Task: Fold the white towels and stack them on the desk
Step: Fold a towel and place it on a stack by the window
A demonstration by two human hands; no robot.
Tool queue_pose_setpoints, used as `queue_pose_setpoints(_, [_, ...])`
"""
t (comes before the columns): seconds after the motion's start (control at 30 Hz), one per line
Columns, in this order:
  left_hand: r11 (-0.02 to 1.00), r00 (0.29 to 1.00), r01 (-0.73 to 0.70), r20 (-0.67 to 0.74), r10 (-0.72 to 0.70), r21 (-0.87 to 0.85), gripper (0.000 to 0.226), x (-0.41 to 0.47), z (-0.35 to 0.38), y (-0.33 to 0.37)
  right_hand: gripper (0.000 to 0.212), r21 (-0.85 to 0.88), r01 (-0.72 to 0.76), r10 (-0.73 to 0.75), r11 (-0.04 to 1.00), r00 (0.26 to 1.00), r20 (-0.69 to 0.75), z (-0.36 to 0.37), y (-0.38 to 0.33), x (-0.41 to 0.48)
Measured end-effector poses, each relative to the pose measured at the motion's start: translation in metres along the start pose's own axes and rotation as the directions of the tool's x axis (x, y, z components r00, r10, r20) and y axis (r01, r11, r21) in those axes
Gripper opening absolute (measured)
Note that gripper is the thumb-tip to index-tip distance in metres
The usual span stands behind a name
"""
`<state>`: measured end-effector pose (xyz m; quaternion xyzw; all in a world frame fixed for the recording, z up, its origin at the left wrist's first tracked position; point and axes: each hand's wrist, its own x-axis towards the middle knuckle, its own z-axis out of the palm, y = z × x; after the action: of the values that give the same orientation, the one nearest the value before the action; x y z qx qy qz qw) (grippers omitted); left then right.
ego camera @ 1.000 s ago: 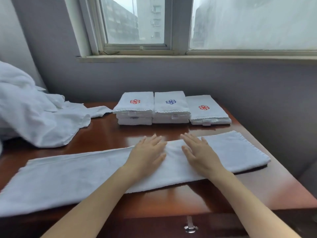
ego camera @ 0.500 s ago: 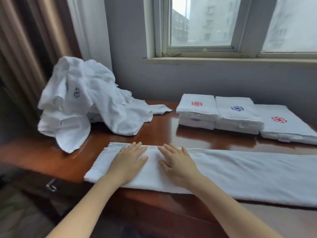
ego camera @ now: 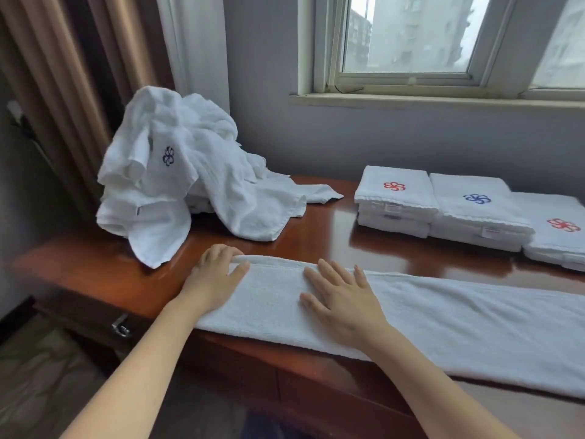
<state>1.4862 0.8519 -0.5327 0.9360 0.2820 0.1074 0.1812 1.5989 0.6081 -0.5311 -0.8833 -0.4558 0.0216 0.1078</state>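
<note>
**Handling.** I judge the long towel (ego camera: 443, 327) to be light, soft, limp terry. It should sag wherever it is unsupported, keep a crease only if pressed, and drag rather than slide on the glossy desk (ego camera: 319, 226). Nothing about it looks fragile. The best hold, in my judgement, is at both corners of the short left end, lifted together so the end carries over evenly. A pinch at mid-edge would probably let the corners droop. My left hand (ego camera: 218, 275) is at that end, with the fingers curled over the far corner and the thumb on top, pinching the hem. My right hand (ego camera: 343, 301) lies flat on the cloth near it, fingers straight and spread, pressing down and gripping nothing.

**Appearance.** The towel is white and lies as a narrow lengthwise band along the near edge of the desk. It runs out of view at the right, and its near edge appears to overhang the desk front there. The surface is looped pile, with a flatter hem along the far edge. Behind it and apart from it stand three folded stacks (ego camera: 395, 198) with red and blue flower emblems. A heap of unfolded towels (ego camera: 190, 172) sits at the far left.
</note>
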Motion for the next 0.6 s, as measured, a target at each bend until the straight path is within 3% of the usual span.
queue_pose_setpoints(0.17, [0.998, 0.996, -0.056, -0.071, 0.055, -0.019, 0.015, -0.004, -0.008, 0.004, 0.059, 0.006, -0.003, 0.003, 1.0, 1.0, -0.004, -0.001, -0.001, -0.001])
queue_pose_setpoints(0.27, [0.995, 0.988, -0.06, -0.148, 0.048, -0.076, 0.02, -0.009, -0.02, 0.007, 0.06, 0.014, 0.001, -0.001, 1.0, 1.0, -0.01, -0.001, -0.001, -0.001])
queue_pose_setpoints(0.43, [0.928, 0.999, 0.004, -0.044, -0.021, -0.373, 0.039, -0.002, -0.049, 0.019, 0.059, 0.063, 0.009, -0.004, 0.998, 0.997, -0.08, 0.001, -0.001, -0.003])
queue_pose_setpoints(0.53, [0.838, 0.997, 0.033, 0.076, 0.011, -0.544, 0.045, -0.004, -0.068, 0.042, 0.054, 0.233, 0.076, -0.025, 0.969, 0.977, -0.212, -0.005, -0.002, -0.008])
queue_pose_setpoints(0.6, [0.757, 0.979, 0.072, 0.191, 0.071, -0.649, 0.043, -0.009, -0.077, 0.066, 0.047, 0.513, 0.122, 0.025, 0.849, 0.962, -0.271, -0.014, -0.005, -0.014])
